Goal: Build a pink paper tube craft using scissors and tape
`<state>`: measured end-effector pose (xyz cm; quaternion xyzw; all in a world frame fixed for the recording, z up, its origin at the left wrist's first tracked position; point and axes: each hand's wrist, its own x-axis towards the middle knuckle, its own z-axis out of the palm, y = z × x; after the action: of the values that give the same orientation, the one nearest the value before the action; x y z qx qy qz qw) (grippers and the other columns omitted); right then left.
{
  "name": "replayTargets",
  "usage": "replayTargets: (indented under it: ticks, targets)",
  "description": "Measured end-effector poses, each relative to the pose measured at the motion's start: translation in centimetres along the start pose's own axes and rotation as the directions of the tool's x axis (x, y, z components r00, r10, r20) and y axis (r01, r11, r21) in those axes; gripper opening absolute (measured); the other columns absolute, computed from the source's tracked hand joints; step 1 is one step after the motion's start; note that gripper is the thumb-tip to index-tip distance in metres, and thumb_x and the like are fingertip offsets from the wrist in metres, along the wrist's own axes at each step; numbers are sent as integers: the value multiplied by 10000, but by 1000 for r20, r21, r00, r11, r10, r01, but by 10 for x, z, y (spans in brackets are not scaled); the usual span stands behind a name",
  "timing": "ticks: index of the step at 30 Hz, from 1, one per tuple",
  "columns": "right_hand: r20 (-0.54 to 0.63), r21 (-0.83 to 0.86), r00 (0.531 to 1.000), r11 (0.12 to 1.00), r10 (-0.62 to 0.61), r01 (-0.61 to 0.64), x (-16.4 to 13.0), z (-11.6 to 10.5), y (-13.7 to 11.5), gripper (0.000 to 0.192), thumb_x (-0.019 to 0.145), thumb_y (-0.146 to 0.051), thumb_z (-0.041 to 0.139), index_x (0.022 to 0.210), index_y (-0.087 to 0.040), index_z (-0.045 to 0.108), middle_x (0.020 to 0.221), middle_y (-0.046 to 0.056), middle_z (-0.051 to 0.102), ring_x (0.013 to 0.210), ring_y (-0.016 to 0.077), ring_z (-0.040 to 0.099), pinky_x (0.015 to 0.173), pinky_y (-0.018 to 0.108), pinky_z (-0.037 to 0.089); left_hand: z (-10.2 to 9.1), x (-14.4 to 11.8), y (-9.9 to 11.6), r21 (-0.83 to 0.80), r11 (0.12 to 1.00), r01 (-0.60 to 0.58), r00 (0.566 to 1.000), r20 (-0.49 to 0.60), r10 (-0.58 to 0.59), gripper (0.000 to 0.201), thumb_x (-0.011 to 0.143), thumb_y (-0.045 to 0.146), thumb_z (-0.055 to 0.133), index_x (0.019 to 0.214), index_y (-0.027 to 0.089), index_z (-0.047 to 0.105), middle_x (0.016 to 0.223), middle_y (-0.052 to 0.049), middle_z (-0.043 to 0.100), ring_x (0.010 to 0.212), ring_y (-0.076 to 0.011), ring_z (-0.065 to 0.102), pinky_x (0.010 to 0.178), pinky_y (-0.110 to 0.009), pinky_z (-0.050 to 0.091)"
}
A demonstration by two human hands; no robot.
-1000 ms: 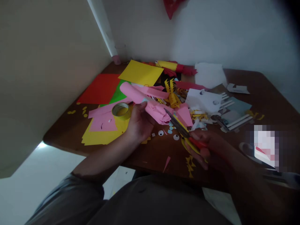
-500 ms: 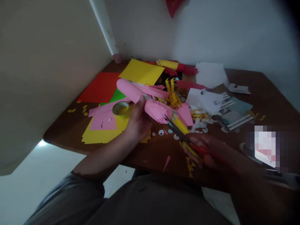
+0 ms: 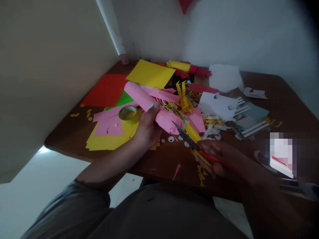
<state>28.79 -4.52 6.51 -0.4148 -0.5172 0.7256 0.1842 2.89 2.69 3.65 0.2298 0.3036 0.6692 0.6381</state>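
Observation:
My left hand point(image 3: 151, 127) is closed around a pink paper roll point(image 3: 168, 121), whose crumpled, folded-in end points right. Just behind the thumb lies a longer pink paper tube point(image 3: 139, 94); whether the two are joined is hidden by the hand. In my right hand point(image 3: 218, 157) is a pair of scissors point(image 3: 188, 139) with red and yellow on the handles. The blades look nearly together, and their tips overlap the roll's folded end in view. Below the roll lies a paper eye point(image 3: 170, 139). A pink sliver point(image 3: 176, 171) rests near the table's front edge.
A tape roll point(image 3: 129, 114) sits on yellow sheets point(image 3: 104, 142) at left. Behind are red paper point(image 3: 104, 89), a yellow sheet point(image 3: 151, 73) and a yellow-and-red paper tube point(image 3: 180, 66). Cut white card point(image 3: 216, 104) and scraps spread right of centre.
The pink roll in my left hand has turned and dropped slightly, showing a gap from the longer tube's end. The scissor tips have shifted slightly left across the roll's end.

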Motion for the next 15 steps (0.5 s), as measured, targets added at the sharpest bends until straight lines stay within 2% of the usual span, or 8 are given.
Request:
replayTargets:
  ticks: [4,6,9,15]
  targets:
    - [-21,59,997,996,68,-67,0,2,0,547,865,-742,890,1002,-236,737,671,-14,601,580,155,459,547,295,365,-2,0,-1,23,1000,12,999,31,-13,324,888,455,1013,972,236,790,914,-27,838,915,-256,822,875,-360,634]
    - [-28,100,996,991,89,-86,0,2,0,549,895,-758,866,1008,-237,735,656,-22,592,549,145,441,520,285,336,-2,0,-2,14,1000,-9,999,31,9,340,860,423,1034,961,230,773,911,-20,835,882,-232,809,833,-330,629]
    - [-11,119,995,988,100,-98,0,2,1,576,836,-757,926,998,-235,744,667,-18,608,557,142,451,509,274,328,-1,0,-3,-23,999,-30,1000,1,31,352,854,393,1046,938,228,748,863,-1,802,805,-192,774,781,-301,616]
    - [1,143,991,980,136,-135,-2,1,-3,511,878,-709,886,992,-227,761,680,-10,621,592,150,491,537,269,368,1,-1,-3,0,1000,0,999,-38,0,315,900,401,1016,980,229,764,813,9,754,836,-220,780,882,-349,606]
